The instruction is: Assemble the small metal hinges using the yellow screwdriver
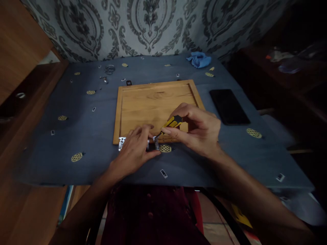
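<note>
A wooden panel with a raised frame lies flat on the table. Along its near edge are two shiny metal fittings: the right one and the left one, partly covered by my fingers. My left hand bends over this edge, with thumb and forefinger around the right fitting. In my right hand is a small screwdriver with a yellow and black handle, gripped between thumb and fingers. It slants down to the left, and its tip meets the right fitting; the exact contact point is too small to make out.
A dark blue patterned cloth covers the table. To the panel's right lies a black phone. Farther back are a crumpled blue glove or cloth and small metal pieces. A patterned curtain hangs behind the table.
</note>
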The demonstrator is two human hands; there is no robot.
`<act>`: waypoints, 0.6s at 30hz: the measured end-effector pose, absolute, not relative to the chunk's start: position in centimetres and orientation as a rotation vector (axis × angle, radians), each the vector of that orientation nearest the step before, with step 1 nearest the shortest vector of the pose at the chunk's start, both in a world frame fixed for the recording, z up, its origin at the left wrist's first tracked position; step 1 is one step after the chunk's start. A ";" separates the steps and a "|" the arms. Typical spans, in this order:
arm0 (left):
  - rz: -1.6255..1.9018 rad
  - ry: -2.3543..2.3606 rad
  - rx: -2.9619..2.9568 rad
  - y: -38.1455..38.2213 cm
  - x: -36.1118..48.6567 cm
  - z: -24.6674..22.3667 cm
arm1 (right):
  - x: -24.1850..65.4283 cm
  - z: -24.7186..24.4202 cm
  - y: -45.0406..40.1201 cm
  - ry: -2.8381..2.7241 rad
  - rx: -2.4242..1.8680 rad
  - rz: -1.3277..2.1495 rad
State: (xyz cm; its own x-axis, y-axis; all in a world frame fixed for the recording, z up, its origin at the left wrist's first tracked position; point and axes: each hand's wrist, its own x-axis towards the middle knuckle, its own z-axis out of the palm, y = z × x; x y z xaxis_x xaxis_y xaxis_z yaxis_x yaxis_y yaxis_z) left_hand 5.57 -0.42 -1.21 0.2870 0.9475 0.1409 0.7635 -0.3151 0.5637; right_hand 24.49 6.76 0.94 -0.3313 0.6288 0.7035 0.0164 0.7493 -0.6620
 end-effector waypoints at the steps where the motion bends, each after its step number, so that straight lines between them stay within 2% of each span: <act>1: 0.649 1.539 2.175 -0.4 5.6 -1.2 | 24.4 1.0 6.7 -1.793 -0.504 0.667; 6: 0.637 1.532 2.179 -0.5 5.5 -1.4 | 24.3 1.8 6.3 -1.646 -0.581 0.632; 18: 0.621 1.550 2.169 -0.5 5.7 -1.0 | 24.3 1.0 6.6 -1.760 -0.593 0.610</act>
